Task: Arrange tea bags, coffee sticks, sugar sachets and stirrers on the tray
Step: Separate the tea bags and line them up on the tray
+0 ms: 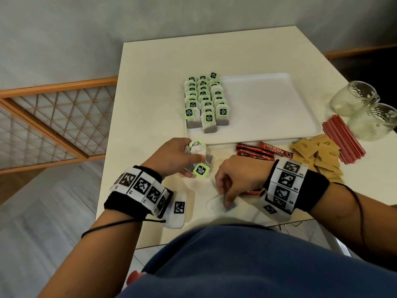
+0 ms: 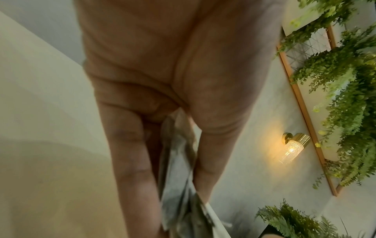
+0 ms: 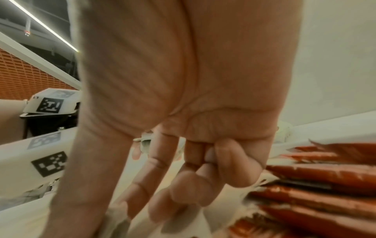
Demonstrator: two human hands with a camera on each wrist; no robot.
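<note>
While left hand grips bunch of tea bags as feeder stock, right hand pinching loose bag off tabletop, prob. for rows on tray.

Table: a cream-white square tabletop set against a pale grey wall.
Jars: two clear glass mugs with handles, side by side near the table's right edge, touching or nearly so.
Screen: an orange wooden-framed lattice panel at the left, low beside the table.
Floor: light wood-look boards below the table's left side.
Lamp: a lit brass wall lamp with a textured glass shade, glowing amber on the wall.
Greenery: leafy green fern-like foliage over a wooden-framed wall panel.
Ceiling: a thin white strip light.
</note>
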